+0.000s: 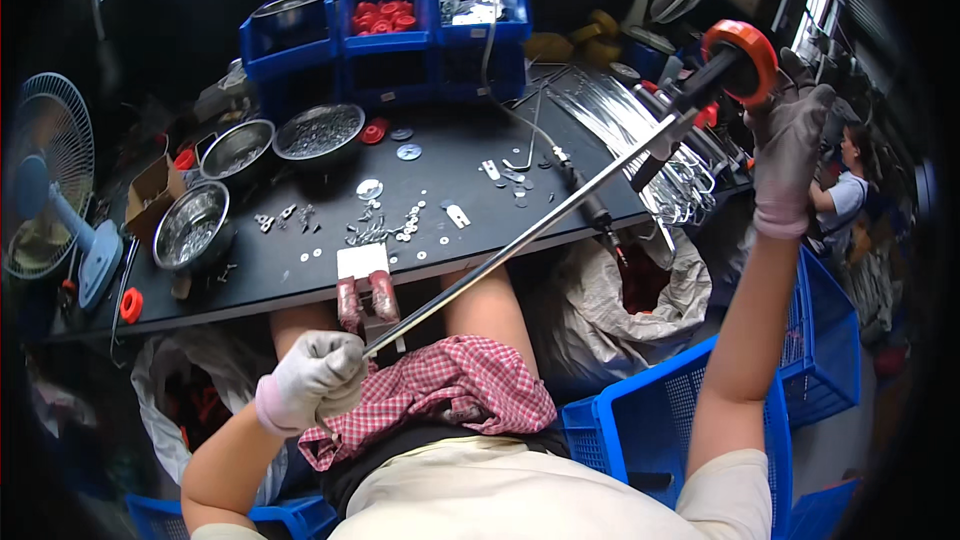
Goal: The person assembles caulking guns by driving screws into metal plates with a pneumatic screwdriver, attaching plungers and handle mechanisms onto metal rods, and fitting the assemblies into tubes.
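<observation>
A long shiny metal rod [540, 232] slants across my view, with a black bracket [705, 82] and an orange-rimmed wheel [742, 35] at its upper right end. My left hand [318, 378], in a pale glove, is closed round the rod's lower end above my lap. Held high at the right, my gloved right hand [785, 155] is closed at the wheel; some of its fingers are hidden behind it. A small vise-like fixture with reddish, worn jaws [382, 295] sits at the table edge, close to the rod's lower part. A red checked cloth [450, 380] covers my lap.
The black table [320, 190] carries metal bowls [192, 225] of small parts, loose washers and a hanging screwdriver [590, 202]. Bundled metal rods [625, 130] lie at right. Blue bins [385, 50] stand behind. Sacks [640, 295], blue crates [655, 410] and a fan [50, 175] surround me; another person [850, 185] sits right.
</observation>
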### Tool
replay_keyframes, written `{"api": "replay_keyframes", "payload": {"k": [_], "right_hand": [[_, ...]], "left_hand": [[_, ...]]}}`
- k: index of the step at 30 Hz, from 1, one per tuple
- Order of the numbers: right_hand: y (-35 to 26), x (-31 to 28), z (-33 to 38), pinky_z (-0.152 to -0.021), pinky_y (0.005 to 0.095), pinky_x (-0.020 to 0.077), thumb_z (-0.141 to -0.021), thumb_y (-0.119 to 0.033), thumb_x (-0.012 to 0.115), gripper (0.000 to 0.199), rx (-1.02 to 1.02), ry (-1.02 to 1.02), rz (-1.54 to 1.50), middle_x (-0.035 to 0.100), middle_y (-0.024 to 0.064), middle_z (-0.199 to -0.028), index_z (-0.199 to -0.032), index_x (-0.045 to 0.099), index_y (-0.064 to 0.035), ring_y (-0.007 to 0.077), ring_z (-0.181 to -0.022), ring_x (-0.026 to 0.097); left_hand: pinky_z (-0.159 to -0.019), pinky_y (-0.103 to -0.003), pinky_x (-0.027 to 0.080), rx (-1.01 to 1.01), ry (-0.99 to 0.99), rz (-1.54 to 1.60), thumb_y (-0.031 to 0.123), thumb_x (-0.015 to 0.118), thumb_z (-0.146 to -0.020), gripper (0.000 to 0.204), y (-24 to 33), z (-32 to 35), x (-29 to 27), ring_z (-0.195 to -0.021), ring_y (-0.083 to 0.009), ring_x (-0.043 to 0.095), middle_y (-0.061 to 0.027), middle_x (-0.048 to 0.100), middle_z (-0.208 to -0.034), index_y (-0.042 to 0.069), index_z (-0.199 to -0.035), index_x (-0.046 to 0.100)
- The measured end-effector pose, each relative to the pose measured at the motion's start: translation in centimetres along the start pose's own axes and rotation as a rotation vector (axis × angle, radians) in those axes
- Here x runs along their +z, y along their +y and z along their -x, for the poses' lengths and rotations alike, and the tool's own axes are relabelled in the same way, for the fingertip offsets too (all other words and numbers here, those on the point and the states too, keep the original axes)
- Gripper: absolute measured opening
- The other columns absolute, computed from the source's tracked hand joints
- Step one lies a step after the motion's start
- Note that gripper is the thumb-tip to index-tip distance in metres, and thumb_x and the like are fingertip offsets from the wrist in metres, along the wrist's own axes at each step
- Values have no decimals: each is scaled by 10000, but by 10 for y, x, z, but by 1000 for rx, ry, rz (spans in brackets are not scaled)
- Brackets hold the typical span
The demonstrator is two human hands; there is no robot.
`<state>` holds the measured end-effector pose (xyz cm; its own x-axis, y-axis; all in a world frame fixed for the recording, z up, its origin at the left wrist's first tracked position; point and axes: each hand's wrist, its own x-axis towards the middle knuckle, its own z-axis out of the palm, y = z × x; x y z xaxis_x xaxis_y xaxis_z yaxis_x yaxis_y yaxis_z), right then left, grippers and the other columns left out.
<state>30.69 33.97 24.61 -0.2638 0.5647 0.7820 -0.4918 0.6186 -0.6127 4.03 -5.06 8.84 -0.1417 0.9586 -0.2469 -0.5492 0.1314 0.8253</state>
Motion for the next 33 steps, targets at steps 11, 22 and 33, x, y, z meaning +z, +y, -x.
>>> {"api": "replay_keyframes", "payload": {"k": [11, 22, 33], "right_hand": [[102, 97, 76, -944, 406, 438, -719, -409, 800, 870, 83, 6, 760, 471, 218, -1178, -1400, 331, -136, 318, -1071, 543], [128, 109, 81, -665, 232, 490, -759, -118, 748, 625, 231, -157, 25, 645, 36, -932, -1279, 402, -110, 42, -746, 571], [64, 123, 213, -659, 443, 546, -761, -119, 666, 812, 86, -546, 553, 594, 173, -899, -1455, 253, -193, 372, -749, 643]], "left_hand": [[-337, -222, 195, -113, -84, 276, 389, 489, -980, 395, -23, -19, 2, -370, -44, 213, 71, 260, -479, 62, -760, 485], [-339, -239, 285, 432, 259, 138, 227, 537, -952, 289, -50, 8, 16, -350, -87, 354, 14, 405, -500, 44, -738, 479], [-354, -217, 201, 671, 56, 14, 320, 430, -1011, 281, -53, -118, 53, -367, -56, 251, 52, 309, -554, 81, -888, 512]]}}
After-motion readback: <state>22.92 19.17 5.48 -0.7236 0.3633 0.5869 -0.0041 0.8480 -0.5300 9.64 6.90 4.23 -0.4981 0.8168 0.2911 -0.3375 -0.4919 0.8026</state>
